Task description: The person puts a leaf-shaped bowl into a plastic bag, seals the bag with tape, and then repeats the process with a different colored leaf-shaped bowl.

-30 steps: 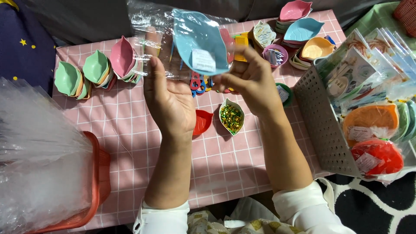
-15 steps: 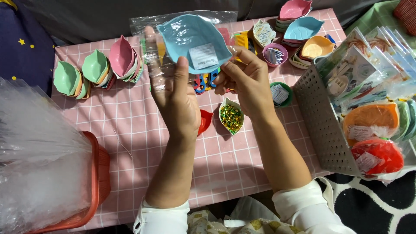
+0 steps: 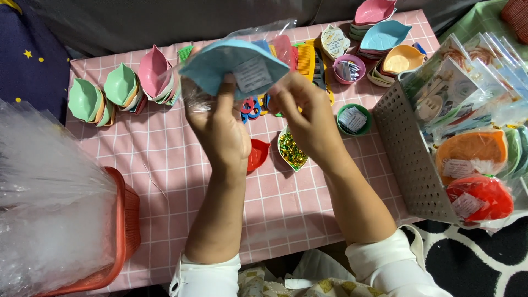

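Note:
Both my hands hold a light blue leaf-shaped dish (image 3: 220, 66) with a white label on its underside, partly inside a clear plastic bag (image 3: 258, 33), above a pink checked tablecloth (image 3: 165, 159). My left hand (image 3: 220, 126) grips the dish and bag from below on the left. My right hand (image 3: 308, 118) pinches the dish's right edge by the label. Beneath the hands lie a small red dish (image 3: 257, 154) and a leaf dish filled with green and gold glitter (image 3: 291, 151).
Stacks of pastel leaf dishes (image 3: 124, 88) stand at the left, more dishes (image 3: 385, 38) at the back right. A grey perforated basket (image 3: 418, 159) of bagged dishes sits on the right. A red basket (image 3: 124, 220) with clear bags is at the lower left. Combs (image 3: 308, 60) lie behind.
The blue dish has tilted from facing me hollow side up to showing its labelled underside, and has shifted slightly left. Both hands stay on it.

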